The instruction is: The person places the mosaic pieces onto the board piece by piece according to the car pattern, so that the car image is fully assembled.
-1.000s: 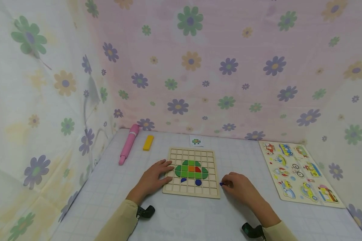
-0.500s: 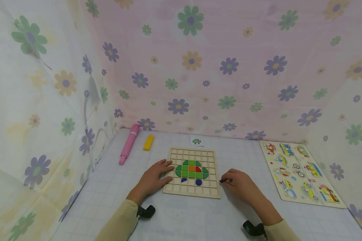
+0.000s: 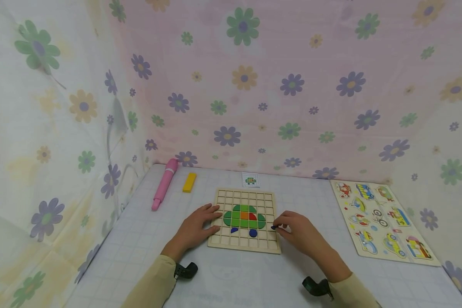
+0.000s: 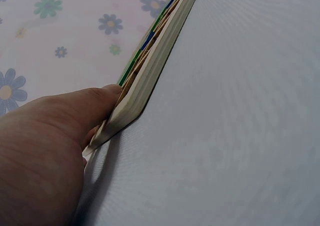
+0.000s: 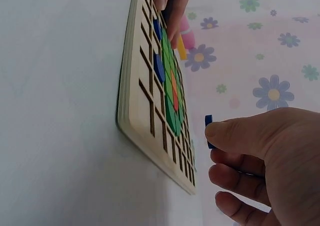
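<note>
A square wooden grid board (image 3: 223, 241) lies on the table, bearing a shape of green pieces (image 3: 235, 219) with an orange piece (image 3: 244, 215) and a red piece (image 3: 253, 217). Below that shape sit a small blue piece (image 3: 234, 230) and a blue disc shape (image 3: 253, 233). My left hand (image 3: 195, 226) rests on the board's left edge, fingers spread, thumb on the rim. Between thumb and forefinger my right hand (image 3: 302, 233) pinches a small flat blue piece (image 5: 209, 131), held over the board's right edge in the head view. The other right fingers are loosely bent.
Behind the board lies a small picture card (image 3: 250, 180). A yellow block (image 3: 189, 182) and a pink stick-like object (image 3: 164, 185) are at the back left. To the right is a picture puzzle board (image 3: 383, 226). Flowered cloth (image 3: 269, 124) hangs behind the table.
My right hand has moved left and slightly away from me, bringing the blue piece from beside the board to over its right edge. The left hand stays put.
</note>
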`<action>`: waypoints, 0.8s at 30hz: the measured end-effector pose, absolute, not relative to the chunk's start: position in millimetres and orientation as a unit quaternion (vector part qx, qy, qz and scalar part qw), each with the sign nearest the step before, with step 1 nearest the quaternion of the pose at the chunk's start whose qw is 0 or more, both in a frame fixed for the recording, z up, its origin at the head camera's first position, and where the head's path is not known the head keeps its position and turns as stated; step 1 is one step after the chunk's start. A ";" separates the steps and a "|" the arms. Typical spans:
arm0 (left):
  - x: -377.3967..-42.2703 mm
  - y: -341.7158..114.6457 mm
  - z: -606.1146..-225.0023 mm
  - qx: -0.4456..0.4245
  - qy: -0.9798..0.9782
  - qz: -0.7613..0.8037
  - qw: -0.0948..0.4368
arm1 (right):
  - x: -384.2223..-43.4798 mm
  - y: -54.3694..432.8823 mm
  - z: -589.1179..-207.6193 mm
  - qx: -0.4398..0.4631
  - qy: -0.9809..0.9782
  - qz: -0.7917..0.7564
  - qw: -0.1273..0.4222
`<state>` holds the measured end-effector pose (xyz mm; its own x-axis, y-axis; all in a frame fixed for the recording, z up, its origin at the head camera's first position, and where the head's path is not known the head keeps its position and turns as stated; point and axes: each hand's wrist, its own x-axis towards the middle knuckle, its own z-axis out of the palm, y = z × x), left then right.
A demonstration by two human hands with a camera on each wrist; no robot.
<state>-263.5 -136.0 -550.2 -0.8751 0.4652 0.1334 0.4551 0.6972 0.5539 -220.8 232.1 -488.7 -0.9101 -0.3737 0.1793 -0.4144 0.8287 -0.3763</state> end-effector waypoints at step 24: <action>-261.9 -136.8 -546.2 0.255 0.918 0.303 0.010 | -230.3 183.5 -482.6 0.250 -0.942 0.224 0.028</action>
